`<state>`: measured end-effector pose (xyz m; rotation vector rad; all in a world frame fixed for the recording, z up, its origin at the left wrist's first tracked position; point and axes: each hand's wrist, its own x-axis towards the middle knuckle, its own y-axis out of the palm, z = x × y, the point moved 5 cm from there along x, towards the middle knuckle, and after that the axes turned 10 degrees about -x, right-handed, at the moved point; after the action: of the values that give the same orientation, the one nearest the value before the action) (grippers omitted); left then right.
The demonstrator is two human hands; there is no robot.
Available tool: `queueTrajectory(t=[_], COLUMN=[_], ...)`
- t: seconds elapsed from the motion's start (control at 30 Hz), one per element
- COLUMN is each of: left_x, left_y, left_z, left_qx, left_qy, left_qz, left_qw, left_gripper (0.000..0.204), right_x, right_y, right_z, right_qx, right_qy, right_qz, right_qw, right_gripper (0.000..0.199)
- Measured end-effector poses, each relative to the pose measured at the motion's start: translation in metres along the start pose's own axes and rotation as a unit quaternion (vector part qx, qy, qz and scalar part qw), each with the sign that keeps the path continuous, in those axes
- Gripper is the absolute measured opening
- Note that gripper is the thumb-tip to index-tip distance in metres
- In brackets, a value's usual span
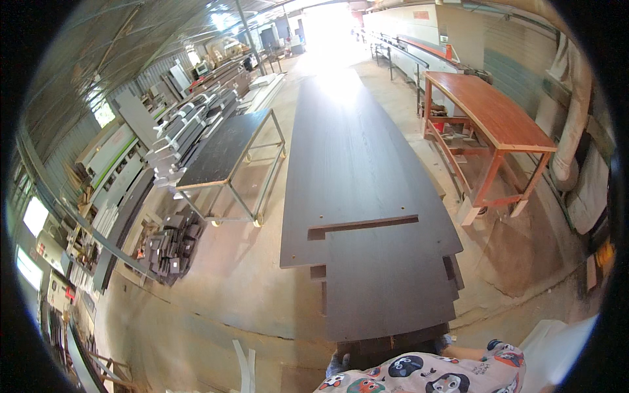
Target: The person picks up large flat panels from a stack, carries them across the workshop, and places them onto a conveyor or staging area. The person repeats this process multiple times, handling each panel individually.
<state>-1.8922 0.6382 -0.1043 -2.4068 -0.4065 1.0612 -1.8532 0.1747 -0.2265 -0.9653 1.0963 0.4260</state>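
Observation:
Right in front of me lies a stack of dark wood-grain boards [390,281], its near end close to my body. On top of a long dark panel [354,150] lies a narrow dark strip [367,224]; shorter pieces stick out at the sides. At the left corner of the near end is my left hand [339,362], in a greyish glove, closed around the board's edge. My right hand [446,342], gloved too, grips the right side of that end and is partly hidden by the board. My patterned clothing [426,374] covers the lower edge of the view.
To the left stands a wheeled metal-framed table [226,147] with a dark top. A pile of dark offcuts [173,245] lies beside it on the floor. On the right is a reddish-brown workbench [491,108]. Wrapped profiles [187,128] are stacked farther left.

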Motion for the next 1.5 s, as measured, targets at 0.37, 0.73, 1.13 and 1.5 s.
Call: queueTrajectory(t=[0.37,0.73,1.13,1.5], left_x=[0.098,0.21,0.375,0.553], left_y=[-0.087,-0.161,-0.254,-0.309], left_z=[-0.006,-0.052,-0.148,-0.255], left_qx=[0.018,-0.015,0.096,0.129], left_qy=[0.062,0.134,0.088,0.096], left_qz=[0.014,0.017,0.027,0.002], left_qw=[0.998,0.991,0.991,0.987], left_gripper=[0.059,0.056,0.057,0.069], right_x=[-0.029,0.009,0.075,0.084], right_y=[0.036,0.038,0.026,-0.05], right_z=[0.089,0.225,0.415,0.607], right_qx=[0.028,0.026,0.096,0.182], right_qy=[0.016,0.005,0.022,-0.013], right_qz=[-0.005,-0.004,-0.018,-0.164], right_qw=[0.999,1.0,0.995,0.97], right_gripper=[0.031,0.033,0.035,0.037])
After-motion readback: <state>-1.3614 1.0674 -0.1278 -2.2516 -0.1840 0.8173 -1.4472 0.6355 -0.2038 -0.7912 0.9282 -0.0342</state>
